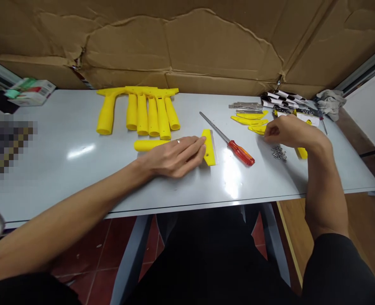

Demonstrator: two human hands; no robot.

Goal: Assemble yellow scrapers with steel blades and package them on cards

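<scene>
My left hand (177, 159) is closed over a yellow scraper (209, 148) lying on its side on the table. The scraper's wide head points right, with a thin clear-looking blade edge along it and a small hole in its face. At the right, my right hand (281, 131) has its fingertips pinched at the end of a yellow curved strip (257, 128); its exact grip is partly hidden. More yellow strips (246, 120) lie beside it. Below the hand is a small pile of screws (279, 153). Between my hands lies a screwdriver (240, 152) with a red handle.
Several yellow scraper handles (164, 118) stand in a row behind my left hand. Metal blades (246, 106), checkered strips (282, 99) and a grey cloth (330, 103) lie at the back right. A small box (35, 93) sits back left. Cardboard (190, 46) walls the rear.
</scene>
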